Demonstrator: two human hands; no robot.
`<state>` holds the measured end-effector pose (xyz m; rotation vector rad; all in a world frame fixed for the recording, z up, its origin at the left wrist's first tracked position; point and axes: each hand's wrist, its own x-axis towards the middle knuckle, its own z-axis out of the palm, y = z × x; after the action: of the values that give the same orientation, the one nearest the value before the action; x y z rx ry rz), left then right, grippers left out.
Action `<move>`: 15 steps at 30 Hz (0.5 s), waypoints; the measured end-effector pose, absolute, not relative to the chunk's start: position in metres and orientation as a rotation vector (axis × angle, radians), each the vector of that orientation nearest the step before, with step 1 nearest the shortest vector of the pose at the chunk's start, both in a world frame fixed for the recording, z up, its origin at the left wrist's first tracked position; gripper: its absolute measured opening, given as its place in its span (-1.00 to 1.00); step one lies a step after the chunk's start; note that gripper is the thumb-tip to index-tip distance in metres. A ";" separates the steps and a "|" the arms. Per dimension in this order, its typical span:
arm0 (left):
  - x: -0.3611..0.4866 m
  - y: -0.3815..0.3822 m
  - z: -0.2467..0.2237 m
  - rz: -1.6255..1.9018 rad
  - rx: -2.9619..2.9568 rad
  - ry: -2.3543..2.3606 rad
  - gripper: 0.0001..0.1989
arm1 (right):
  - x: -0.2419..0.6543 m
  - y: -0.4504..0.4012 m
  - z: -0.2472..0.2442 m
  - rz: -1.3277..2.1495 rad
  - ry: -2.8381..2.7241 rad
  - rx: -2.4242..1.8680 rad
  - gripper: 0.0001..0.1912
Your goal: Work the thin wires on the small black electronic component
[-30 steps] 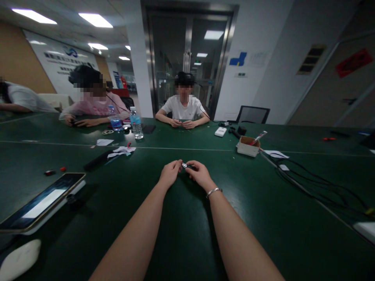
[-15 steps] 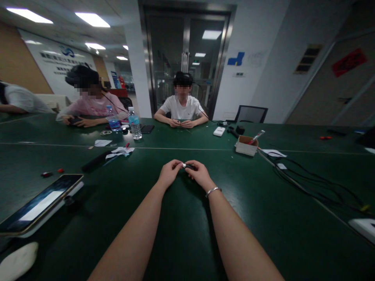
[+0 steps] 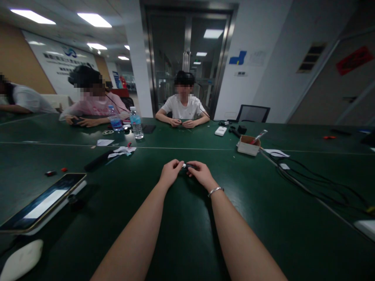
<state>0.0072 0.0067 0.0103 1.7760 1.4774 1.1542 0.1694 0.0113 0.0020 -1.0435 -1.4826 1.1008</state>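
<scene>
A small dark object with a silvery end (image 3: 185, 166) is held just above the green table (image 3: 187, 218), between my two hands. My left hand (image 3: 170, 171) pinches its silvery end at the left. The dark part on the right is in the closed fingers of my right hand (image 3: 201, 173), which partly cover it. A silver bracelet (image 3: 215, 191) circles my right wrist. What exactly the object is cannot be made out.
A phone on a stand (image 3: 43, 203) and a white rounded object (image 3: 23, 259) lie at the left. Farther off are bottles (image 3: 136, 124), crumpled paper (image 3: 121, 151), a small box (image 3: 248, 146) and black cables (image 3: 316, 179). People sit across the table, one in a white shirt (image 3: 184, 107).
The whole view has shifted slightly. My right fingers have moved a little on the dark part; both hands still hold the object.
</scene>
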 end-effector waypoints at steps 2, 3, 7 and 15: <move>0.007 0.008 0.010 1.150 1.783 1.509 -0.59 | 0.169 0.012 0.000 1.102 -1.492 -1.039 -0.73; 0.007 0.008 0.009 1.147 1.790 1.526 -0.58 | 0.169 0.012 0.000 1.095 -1.501 -1.039 -0.73; 0.007 0.009 0.010 1.125 1.785 1.539 -0.55 | 0.169 0.012 0.000 1.014 -1.566 -1.066 -0.69; 0.003 0.011 0.010 1.202 1.659 1.587 -0.48 | 0.161 0.000 0.014 0.534 -1.809 -0.982 -0.74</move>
<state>0.0034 0.0113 0.0105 1.6589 1.5872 1.2021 0.1605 0.0002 0.0141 -0.9824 -1.8086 0.5342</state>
